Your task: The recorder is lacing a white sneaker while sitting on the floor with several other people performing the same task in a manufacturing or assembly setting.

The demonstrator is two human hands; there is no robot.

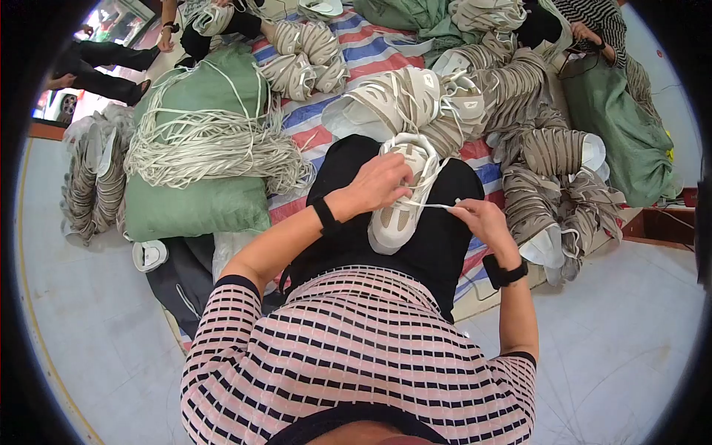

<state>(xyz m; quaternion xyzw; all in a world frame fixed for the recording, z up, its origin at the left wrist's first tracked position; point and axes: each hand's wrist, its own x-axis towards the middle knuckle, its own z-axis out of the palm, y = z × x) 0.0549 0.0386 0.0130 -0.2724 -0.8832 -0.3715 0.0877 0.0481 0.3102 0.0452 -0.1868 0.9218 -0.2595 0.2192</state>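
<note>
A beige and white shoe upper rests on my lap, its rounded toe toward me. My left hand lies over its left side, fingers curled closed at the lacing; whether a lace is also pinched there is hidden. A white shoelace runs out from the upper to the right. My right hand pinches that lace between thumb and fingers, off to the right of the upper. Just beyond my knees lies a bundle of similar shoe uppers, with loose laces across them.
To the left, a pile of white laces covers a green sack. Stacked uppers crowd the right, near another green sack. A striped sheet covers the floor ahead. Other people's hands work at the far side.
</note>
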